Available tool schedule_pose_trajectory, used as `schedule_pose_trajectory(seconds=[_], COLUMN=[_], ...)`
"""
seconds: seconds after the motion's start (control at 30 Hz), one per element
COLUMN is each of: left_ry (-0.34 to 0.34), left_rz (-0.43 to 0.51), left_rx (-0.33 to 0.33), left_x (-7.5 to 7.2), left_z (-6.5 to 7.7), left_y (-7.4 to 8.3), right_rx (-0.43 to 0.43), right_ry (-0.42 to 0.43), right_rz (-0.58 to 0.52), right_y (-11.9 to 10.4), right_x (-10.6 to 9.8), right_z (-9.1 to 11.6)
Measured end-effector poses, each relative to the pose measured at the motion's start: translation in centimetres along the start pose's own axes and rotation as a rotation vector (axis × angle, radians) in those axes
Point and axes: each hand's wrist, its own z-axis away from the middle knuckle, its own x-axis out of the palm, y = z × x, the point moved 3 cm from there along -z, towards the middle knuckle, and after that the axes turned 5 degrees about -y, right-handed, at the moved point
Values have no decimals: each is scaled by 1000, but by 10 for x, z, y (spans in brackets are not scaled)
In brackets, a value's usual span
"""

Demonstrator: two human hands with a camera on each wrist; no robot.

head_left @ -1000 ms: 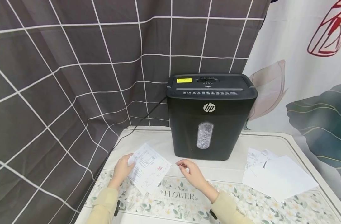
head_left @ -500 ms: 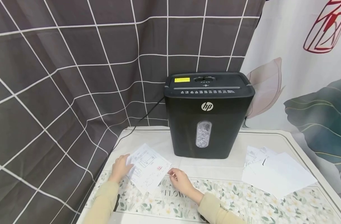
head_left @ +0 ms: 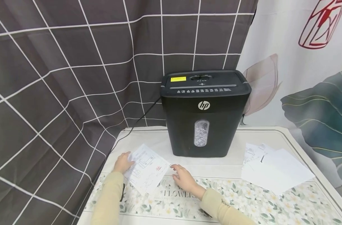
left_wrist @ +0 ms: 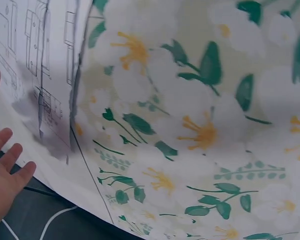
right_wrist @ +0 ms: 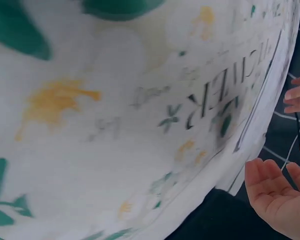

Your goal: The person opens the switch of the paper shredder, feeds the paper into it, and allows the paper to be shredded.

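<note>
A sheet of paper (head_left: pixel 146 170) with printed line drawings and a small red stamp lies on the table left of centre in the head view. My left hand (head_left: pixel 122 163) is at its left edge, thumb side toward the sheet. In the left wrist view the fingers (left_wrist: pixel 10 157) of that hand are spread beside the drawings. Close to the sheet's right corner is my right hand (head_left: pixel 185 178), fingers loosely bent with a gap between thumb and forefinger. The right wrist view shows its fingers (right_wrist: pixel 270 180) holding nothing.
A black HP paper shredder (head_left: pixel 205 125) with paper scraps behind its window stands at the back of the table. Its cord (head_left: pixel 134 126) runs off to the left. Several loose sheets (head_left: pixel 275 172) lie on the right. A dark checked curtain (head_left: pixel 103 62) hangs behind.
My right hand has moved left to the sheet's right corner, and its fingers have opened a little. The left hand stays at the left edge. The head view has shifted slightly.
</note>
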Motion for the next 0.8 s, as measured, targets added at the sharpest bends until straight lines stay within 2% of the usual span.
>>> schedule_pose_trajectory(seconds=[0.17,0.33,0.53,0.8], left_ry=[-69,-139,-140,-145], left_rz=[-36,-111,-106,-101], left_rx=[-56,-73,-91,-101], left_x=[0,8,15,10], left_z=[-2,-4,-5,-2], left_y=[2,5,8,14], right_rx=[31,40,40,73], right_ry=[-2,1,2,11], right_rz=[8,14,33,24], right_y=[4,6,8,14], right_x=[1,1,-1,-6], right_z=[2,6,9,11])
